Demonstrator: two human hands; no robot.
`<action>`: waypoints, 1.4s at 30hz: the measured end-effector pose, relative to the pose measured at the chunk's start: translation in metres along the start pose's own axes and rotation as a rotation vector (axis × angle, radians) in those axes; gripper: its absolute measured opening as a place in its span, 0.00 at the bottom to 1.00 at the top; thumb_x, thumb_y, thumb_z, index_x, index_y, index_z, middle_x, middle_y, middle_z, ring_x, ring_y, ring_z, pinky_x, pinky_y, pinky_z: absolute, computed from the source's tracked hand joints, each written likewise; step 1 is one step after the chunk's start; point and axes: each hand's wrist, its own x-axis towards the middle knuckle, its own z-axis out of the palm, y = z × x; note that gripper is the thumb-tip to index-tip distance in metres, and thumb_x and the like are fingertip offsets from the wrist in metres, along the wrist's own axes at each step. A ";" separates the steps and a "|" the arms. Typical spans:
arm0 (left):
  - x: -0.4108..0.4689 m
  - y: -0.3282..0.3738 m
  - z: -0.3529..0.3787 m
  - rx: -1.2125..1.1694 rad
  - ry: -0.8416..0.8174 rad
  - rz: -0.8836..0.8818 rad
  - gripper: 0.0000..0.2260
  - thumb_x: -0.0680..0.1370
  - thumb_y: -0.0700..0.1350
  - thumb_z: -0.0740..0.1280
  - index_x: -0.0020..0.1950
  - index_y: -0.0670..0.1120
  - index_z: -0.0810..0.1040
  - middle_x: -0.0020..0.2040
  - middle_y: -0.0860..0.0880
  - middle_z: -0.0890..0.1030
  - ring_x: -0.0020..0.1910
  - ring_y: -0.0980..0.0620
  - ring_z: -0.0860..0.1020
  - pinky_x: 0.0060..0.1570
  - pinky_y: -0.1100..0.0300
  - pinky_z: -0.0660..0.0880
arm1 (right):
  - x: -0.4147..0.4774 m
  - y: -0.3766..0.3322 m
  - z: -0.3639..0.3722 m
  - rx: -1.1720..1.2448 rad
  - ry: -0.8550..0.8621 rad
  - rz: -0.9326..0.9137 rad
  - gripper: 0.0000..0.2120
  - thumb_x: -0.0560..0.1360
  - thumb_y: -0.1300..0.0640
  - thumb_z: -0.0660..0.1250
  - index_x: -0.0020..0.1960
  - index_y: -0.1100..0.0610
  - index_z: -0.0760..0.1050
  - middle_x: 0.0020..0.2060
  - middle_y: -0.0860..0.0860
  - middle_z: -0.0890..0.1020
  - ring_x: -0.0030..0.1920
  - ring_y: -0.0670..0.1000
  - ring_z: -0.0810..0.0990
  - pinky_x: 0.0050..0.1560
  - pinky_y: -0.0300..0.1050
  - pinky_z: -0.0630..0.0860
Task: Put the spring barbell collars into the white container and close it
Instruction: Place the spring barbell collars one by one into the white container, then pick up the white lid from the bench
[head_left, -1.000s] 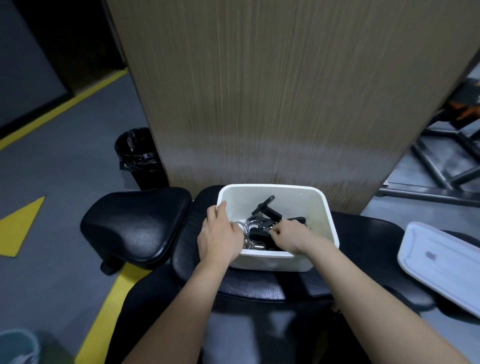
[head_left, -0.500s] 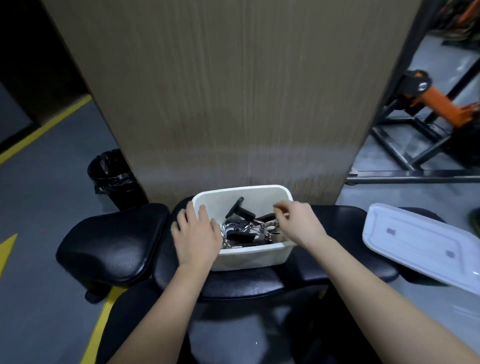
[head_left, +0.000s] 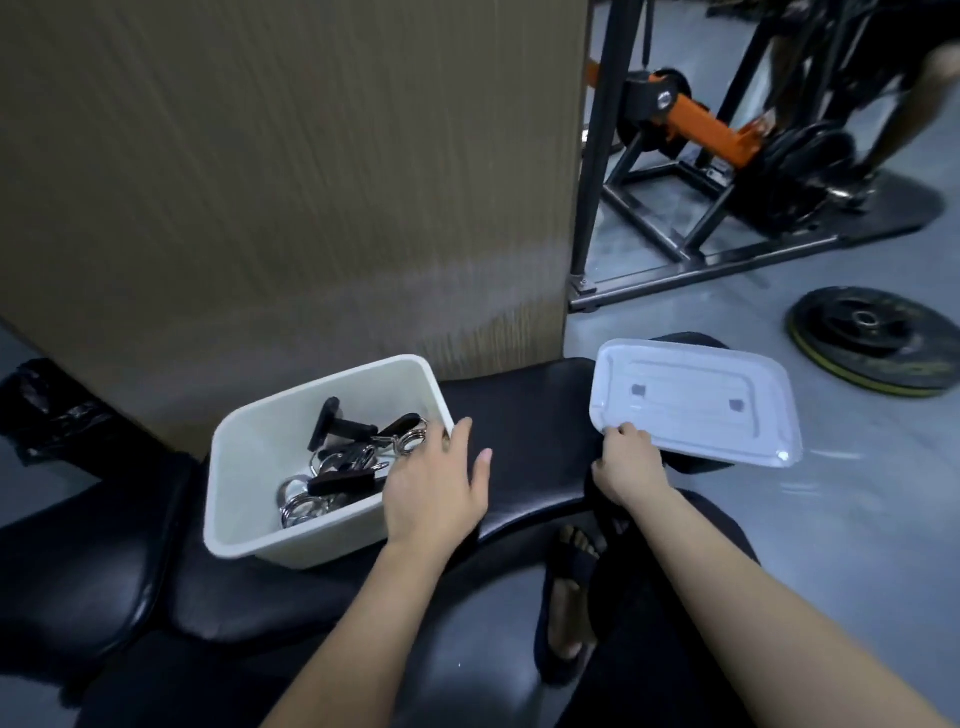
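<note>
The white container (head_left: 270, 452) stands open on the black padded bench (head_left: 524, 415). Several spring barbell collars (head_left: 353, 462) with black handles lie inside it. My left hand (head_left: 436, 488) rests on the container's right rim with the fingers spread. The white lid (head_left: 696, 400) lies flat at the bench's right end, partly over the edge. My right hand (head_left: 626, 465) pinches the lid's near left corner.
A wood-grain panel (head_left: 291, 171) rises right behind the bench. A black and orange machine frame (head_left: 691, 135) and a weight plate (head_left: 872, 343) stand on the grey floor to the right. A foot in a sandal (head_left: 569, 582) shows below the bench.
My right hand has left the container and gone right to the lid, taking hold of its corner. My left hand shifted from the container's left side to its right rim. The view swung right.
</note>
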 end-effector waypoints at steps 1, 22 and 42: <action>0.000 -0.002 0.002 0.015 0.026 0.010 0.23 0.80 0.61 0.53 0.70 0.53 0.73 0.57 0.47 0.77 0.40 0.44 0.81 0.37 0.52 0.73 | 0.003 0.002 0.004 -0.024 0.014 -0.026 0.19 0.76 0.58 0.63 0.66 0.60 0.70 0.61 0.58 0.74 0.62 0.61 0.72 0.58 0.53 0.72; -0.003 -0.039 -0.047 -1.099 -0.031 -0.188 0.27 0.82 0.55 0.62 0.77 0.69 0.54 0.68 0.54 0.66 0.66 0.59 0.68 0.67 0.56 0.65 | -0.081 -0.089 -0.124 1.001 0.689 -0.144 0.04 0.79 0.62 0.62 0.47 0.56 0.68 0.34 0.51 0.76 0.34 0.53 0.73 0.35 0.45 0.63; -0.041 -0.206 -0.063 -1.159 0.178 -0.874 0.29 0.77 0.48 0.68 0.76 0.44 0.66 0.63 0.45 0.76 0.59 0.44 0.78 0.61 0.47 0.76 | -0.104 -0.203 -0.082 0.708 -0.120 -0.078 0.30 0.63 0.44 0.71 0.62 0.54 0.73 0.62 0.56 0.76 0.61 0.60 0.74 0.58 0.54 0.77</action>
